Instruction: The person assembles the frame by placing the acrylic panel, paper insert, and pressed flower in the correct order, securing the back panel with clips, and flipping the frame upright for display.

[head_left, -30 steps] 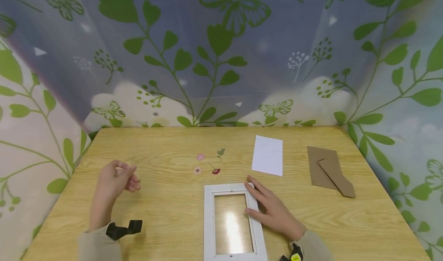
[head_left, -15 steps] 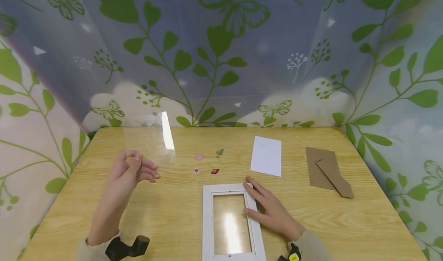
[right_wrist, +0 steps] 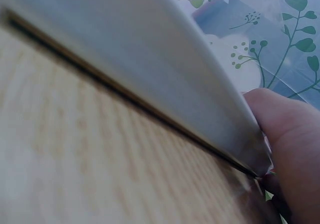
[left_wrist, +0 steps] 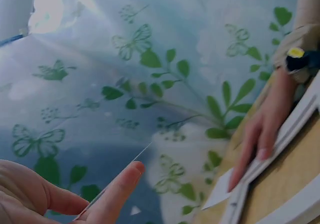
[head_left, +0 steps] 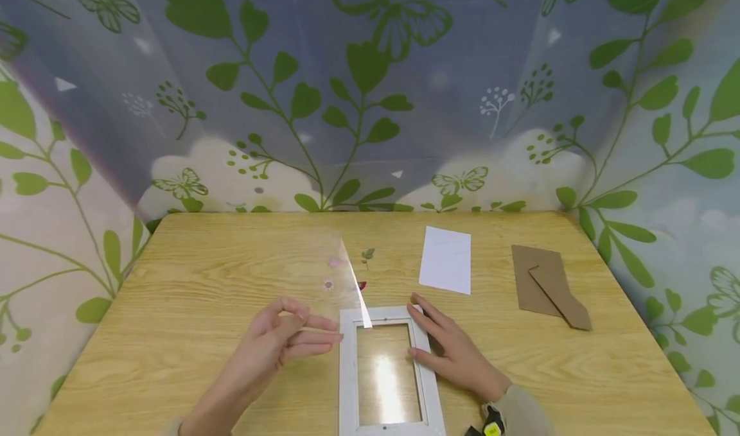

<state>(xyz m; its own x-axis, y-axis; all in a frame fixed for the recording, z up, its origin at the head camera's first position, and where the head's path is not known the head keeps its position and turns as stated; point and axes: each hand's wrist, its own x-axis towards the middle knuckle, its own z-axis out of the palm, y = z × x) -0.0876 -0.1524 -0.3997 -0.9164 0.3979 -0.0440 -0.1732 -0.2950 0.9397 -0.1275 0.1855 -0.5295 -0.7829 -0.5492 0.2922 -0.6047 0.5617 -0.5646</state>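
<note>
Left hand (head_left: 277,343) pinches a clear sheet (head_left: 355,283) between thumb and fingers, the outer fingers extended; the sheet is tilted, seen nearly edge-on from the left wrist. In the head view its bright glare strip crosses the top rail of a white picture frame (head_left: 349,372); contact between sheet and frame cannot be told. Frame lies flat on the wood-grain table (head_left: 173,250), directly before the person. Right hand (head_left: 453,352) rests on the frame's right rail near the upper corner, fingers fairly straight and spread, thumb apart from them and reaching the inner edge. Beyond the frame: pink petal (head_left: 333,262), small daisy-like flower (head_left: 328,285), red flower (head_left: 362,286) partly masked by glare, green leaf sprig (head_left: 368,255). White paper card (head_left: 445,261) lies farther back, right of the flowers. At far right, brown backing board (head_left: 534,288) with its easel leg (head_left: 561,299) set slantwise across it. Leaf-and-butterfly printed fabric (head_left: 439,128) hangs behind the table.
</note>
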